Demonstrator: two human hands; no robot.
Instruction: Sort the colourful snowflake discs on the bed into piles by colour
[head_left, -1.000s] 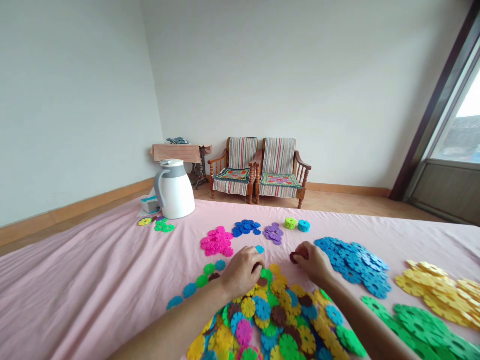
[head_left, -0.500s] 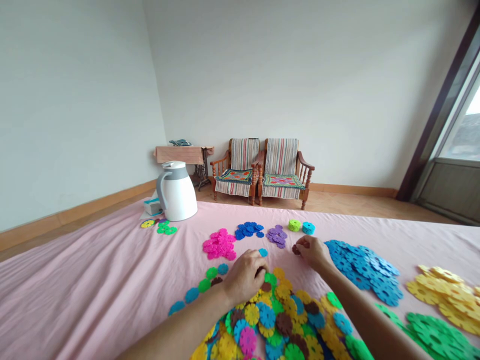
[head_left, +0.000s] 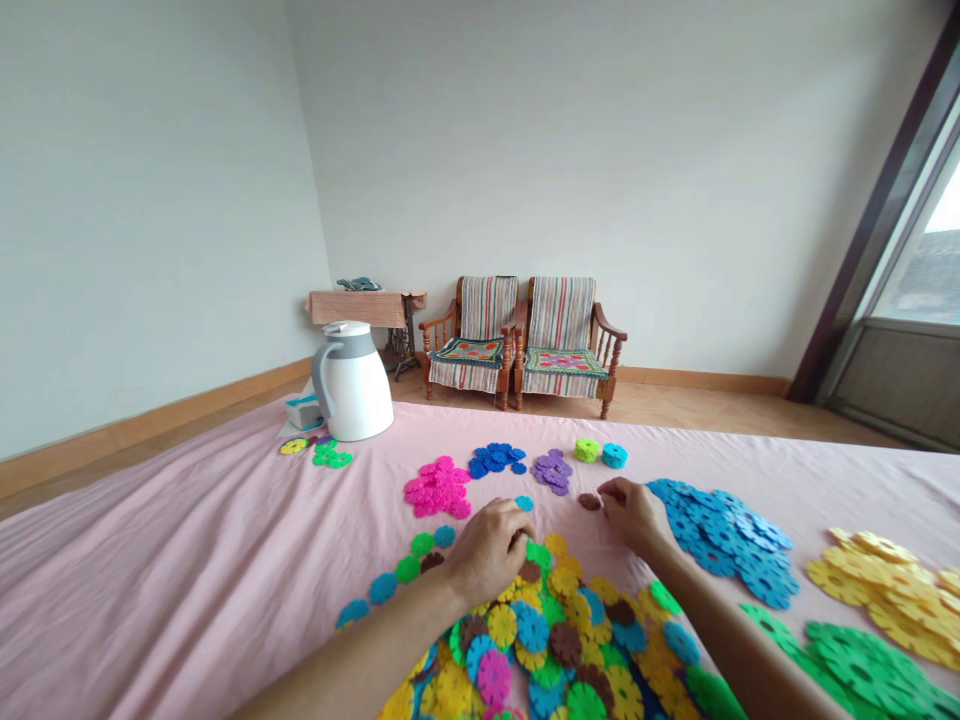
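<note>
My left hand rests at the far edge of a heap of mixed snowflake discs in yellow, blue, green and brown. Its fingers curl downward, and whatever they hold is hidden. A brown snowflake disc lies flat on the pink cloth, just left of my right hand. The right fingertips are slightly apart, beside the disc, with nothing seen in them. Beyond are small groups of pink discs, dark blue discs and purple discs. One light blue disc sits beyond my left hand.
A green stack and a blue stack stand at the back. Larger blue discs, yellow discs and green discs are piled at right. A white jug stands far left. Two wooden armchairs are behind.
My right hand has let go of the brown disc, which now lies on the cloth, and has drawn back slightly to the right. The left hand stays where it was.
</note>
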